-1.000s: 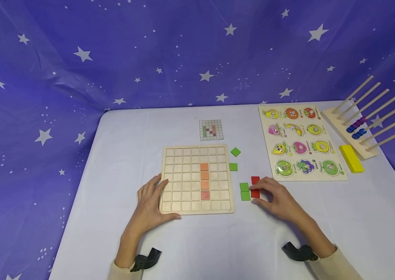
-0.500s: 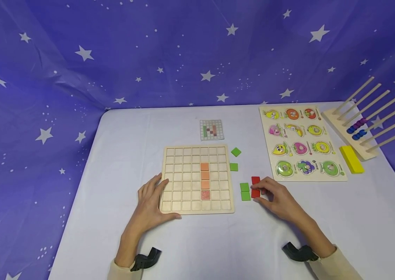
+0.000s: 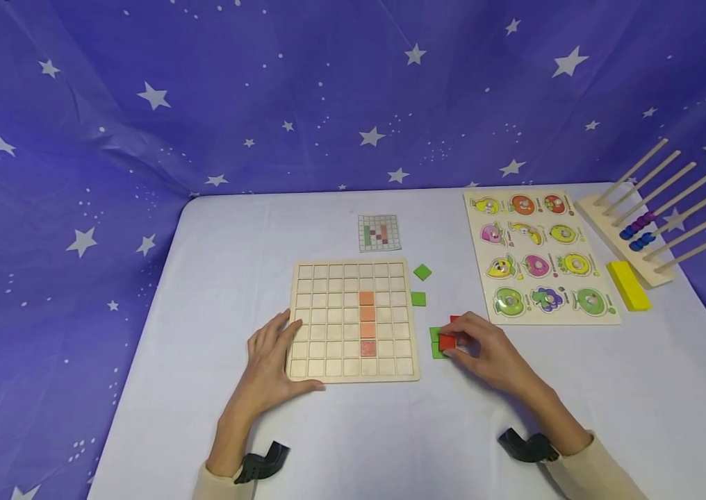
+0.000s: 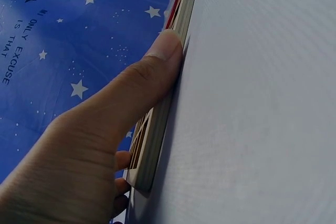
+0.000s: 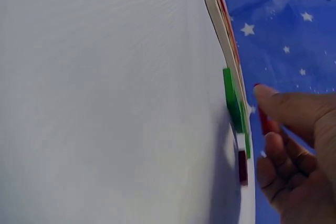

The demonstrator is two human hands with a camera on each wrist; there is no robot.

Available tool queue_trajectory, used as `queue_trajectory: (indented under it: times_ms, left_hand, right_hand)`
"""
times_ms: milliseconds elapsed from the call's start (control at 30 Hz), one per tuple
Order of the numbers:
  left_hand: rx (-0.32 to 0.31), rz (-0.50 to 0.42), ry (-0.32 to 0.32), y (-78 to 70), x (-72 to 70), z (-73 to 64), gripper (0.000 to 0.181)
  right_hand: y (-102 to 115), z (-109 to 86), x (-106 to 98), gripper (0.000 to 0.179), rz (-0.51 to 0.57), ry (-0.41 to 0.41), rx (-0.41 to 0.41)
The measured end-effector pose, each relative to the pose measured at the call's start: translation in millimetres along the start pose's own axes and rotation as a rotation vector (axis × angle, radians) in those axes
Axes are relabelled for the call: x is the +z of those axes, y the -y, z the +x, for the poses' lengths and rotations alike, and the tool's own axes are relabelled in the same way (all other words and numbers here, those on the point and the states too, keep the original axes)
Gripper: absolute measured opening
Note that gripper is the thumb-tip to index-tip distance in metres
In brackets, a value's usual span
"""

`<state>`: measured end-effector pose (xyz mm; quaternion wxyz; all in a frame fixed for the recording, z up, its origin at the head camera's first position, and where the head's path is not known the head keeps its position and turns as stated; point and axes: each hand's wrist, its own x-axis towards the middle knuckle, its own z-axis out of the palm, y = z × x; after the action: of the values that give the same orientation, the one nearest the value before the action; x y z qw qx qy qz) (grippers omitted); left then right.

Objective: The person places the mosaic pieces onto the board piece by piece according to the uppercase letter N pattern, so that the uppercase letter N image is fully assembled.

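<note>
Red tile (image 3: 447, 343) within right grip (image 3: 489, 354)

We have a wide passage on the white cloth-covered table (image 3: 384, 444) along the near edge of the square pale wooden grid board (image 3: 329, 293). The left hand (image 3: 270, 357) blocks its near-left corner. Between the right hand (image 3: 489, 353), pinching a flat red square tile (image 3: 447, 342), and the board we meet low green square tiles (image 3: 436, 351). Farther right, a pale wooden rack with tall pegs (image 3: 618, 242) bars us.
</note>
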<state>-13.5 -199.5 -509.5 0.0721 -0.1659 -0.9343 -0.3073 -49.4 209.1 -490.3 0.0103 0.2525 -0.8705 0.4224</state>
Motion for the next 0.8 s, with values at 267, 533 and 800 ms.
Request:
queue_trajectory:
  times_ms: [267,533,800]
  left_hand:
    - [0.002,-0.005,0.001,0.7,0.1,0.0,0.118]
    - [-0.007,-0.001,0.006,1.8,-1.0,0.4,0.117]
    - [0.018,0.012,-0.008,3.0,-0.3,1.1,0.117]
  right_hand:
    - [28,27.9,23,0.035,0.057,0.058,-0.085]
    - [58,50.0,57,0.031,0.058,0.127,-0.165]
    - [71,70.3,81,0.025,0.061,0.096,-0.144]
